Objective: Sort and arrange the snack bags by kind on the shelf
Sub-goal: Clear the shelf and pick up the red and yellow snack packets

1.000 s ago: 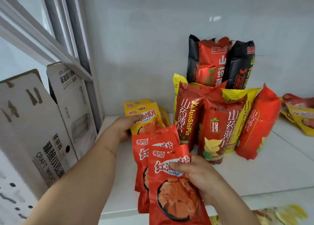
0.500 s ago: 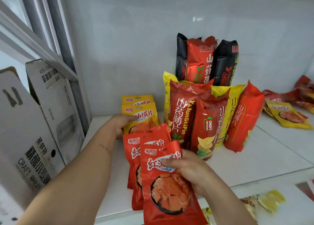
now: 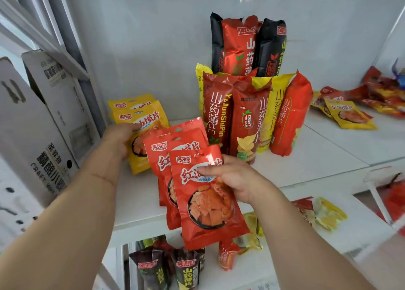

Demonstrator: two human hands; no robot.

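A red snack bag is gripped by the right hand, the thumb curled across its printed front and the fingers wrapped behind it, so that the bag hangs in front of the edge of the white shelf. Just behind the thumb, more red bags of the same kind are seen leaning in a row, overlapped by the held one. The left hand is laid against the front yellow bag, its fingertips pressed on the upper face of the pack; whether the thumb is hooked round the bag's edge cannot be told, as it is hidden. A second yellow bag is stood directly behind those fingertips. Beyond the right hand's fingers, tall yam-crisp bags in red and yellow are stood upright, with black and red ones raised behind them. Far to the right of the fingers, loose bags are scattered flat on the shelf. A cardboard box is placed to the left of the left hand.
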